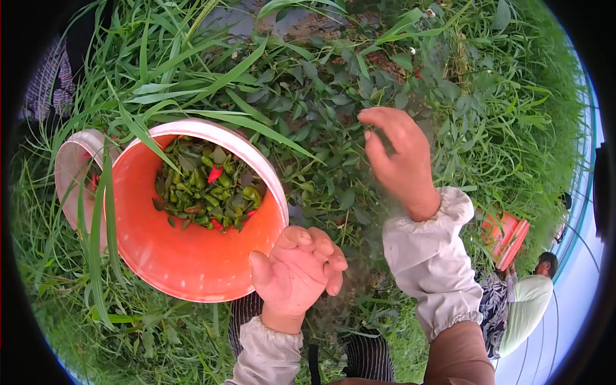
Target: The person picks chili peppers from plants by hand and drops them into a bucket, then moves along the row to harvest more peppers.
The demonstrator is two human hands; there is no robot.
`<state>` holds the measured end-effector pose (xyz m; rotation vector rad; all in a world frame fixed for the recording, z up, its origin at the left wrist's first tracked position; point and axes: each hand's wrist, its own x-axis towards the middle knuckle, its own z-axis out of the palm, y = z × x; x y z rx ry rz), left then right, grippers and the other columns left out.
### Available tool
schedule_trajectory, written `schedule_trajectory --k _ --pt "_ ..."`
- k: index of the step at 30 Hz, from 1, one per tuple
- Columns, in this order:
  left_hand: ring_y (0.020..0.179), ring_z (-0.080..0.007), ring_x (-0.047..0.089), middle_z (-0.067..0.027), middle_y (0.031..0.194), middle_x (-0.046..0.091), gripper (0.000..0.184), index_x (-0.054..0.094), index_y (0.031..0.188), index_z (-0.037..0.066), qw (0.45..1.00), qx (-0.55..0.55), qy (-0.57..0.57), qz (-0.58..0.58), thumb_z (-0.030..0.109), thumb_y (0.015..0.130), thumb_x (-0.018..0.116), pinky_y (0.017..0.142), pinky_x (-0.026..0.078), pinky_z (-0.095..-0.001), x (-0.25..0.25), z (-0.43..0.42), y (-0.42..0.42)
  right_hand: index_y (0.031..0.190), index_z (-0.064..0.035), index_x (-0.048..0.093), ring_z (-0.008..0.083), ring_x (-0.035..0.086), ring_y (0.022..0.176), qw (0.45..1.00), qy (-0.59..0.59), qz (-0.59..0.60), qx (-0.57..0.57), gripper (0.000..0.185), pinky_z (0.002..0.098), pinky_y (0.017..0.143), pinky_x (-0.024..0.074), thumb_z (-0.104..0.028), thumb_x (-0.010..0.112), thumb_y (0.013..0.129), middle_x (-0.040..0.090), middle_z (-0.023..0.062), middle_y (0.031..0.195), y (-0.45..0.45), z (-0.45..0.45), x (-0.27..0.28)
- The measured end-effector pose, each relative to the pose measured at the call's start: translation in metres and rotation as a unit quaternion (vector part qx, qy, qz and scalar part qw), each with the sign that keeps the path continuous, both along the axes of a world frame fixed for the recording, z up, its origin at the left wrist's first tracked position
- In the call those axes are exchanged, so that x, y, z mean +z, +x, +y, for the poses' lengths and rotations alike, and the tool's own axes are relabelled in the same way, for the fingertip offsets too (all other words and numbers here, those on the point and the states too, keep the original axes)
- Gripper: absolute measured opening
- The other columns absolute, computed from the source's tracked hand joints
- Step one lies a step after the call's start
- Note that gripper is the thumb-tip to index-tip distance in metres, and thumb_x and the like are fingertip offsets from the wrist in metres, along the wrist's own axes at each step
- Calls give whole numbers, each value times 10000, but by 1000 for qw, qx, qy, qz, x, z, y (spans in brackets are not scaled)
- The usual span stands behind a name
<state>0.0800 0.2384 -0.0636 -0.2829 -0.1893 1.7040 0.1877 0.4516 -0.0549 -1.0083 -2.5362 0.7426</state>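
While peppers (212, 200) are contained in the orange bucket (192, 266), left of the loosely uncurled left grip (295, 273), the right grip (402, 154) is held, thumb parted from fingers, over leafy plants (327, 106); the bucket is partly crossed by grass blades (110, 218).

2-tone bucket (151, 253), orange and white; green and red peppers (215, 173); dark striped trousers (371, 360)
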Motion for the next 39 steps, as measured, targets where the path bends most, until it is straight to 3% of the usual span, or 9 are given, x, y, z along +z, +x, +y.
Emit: schedule_trajectory --k 4,11,16,18,21,26,32,34,39 --pt "1167 -367 526 -197 1290 509 665 465 1301 33 997 1 -74 31 573 914 496 749 526 -438 4 6 -4 1134 -17 583 332 562 1092 998 -10 61 -3 319 398 918 458 -84 570 822 584 190 1165 -79 24 -73" --pt "1215 -364 490 -190 1350 477 645 436 1328 45 993 -35 -95 59 541 922 506 830 490 -470 -4 6 -5 1185 -117 633 298 488 1245 862 -60 -427 268 400 678 1091 168 -249 610 808 595 106 1221 -70 -6 -229" --pt "1222 -365 482 -193 1357 469 636 414 1346 49 989 -52 -111 81 521 930 504 834 493 -467 -5 10 -7 815 -113 725 234 619 974 906 -56 -414 65 201 513 868 487 -233 565 835 673 39 849 5 -20 -244" --pt "1220 -364 481 -190 1356 467 632 404 1355 54 987 -60 -121 88 509 929 512 833 495 -465 -4 12 -6 767 -60 699 282 618 843 921 31 -314 230 226 440 726 490 -265 615 805 633 108 701 21 21 -193" --pt "1221 -356 479 -184 1355 468 631 389 1367 59 985 -72 -125 99 488 926 529 835 494 -459 -3 15 -2 729 -44 668 203 557 667 975 -130 -180 -3 296 389 674 456 -284 581 878 563 88 645 44 65 -159" --pt "1213 -338 486 -177 1348 474 621 369 1380 68 977 -109 -152 101 453 924 546 846 489 -448 -5 21 9 933 -28 587 190 549 665 754 -499 318 -284 253 350 684 488 -270 513 929 579 65 757 87 166 -154" --pt "1200 -327 495 -170 1335 484 590 361 1387 78 972 -101 -189 100 417 936 533 856 482 -445 -12 20 10 839 -100 507 194 512 712 679 -499 340 -418 261 369 699 473 -300 426 986 525 36 738 64 143 -123" --pt "1200 -325 495 -168 1331 486 585 359 1389 80 971 -91 -199 97 416 940 523 857 480 -444 -14 17 11 888 -90 551 198 552 772 614 -639 435 -161 251 365 741 480 -280 421 990 586 47 795 103 155 -159" --pt "1164 -310 517 -148 1306 509 655 351 1404 100 970 -92 -199 106 544 937 466 813 470 -436 -13 14 13 928 -71 590 209 575 845 701 -583 352 -212 267 366 795 470 -296 458 985 635 62 879 83 93 -137"
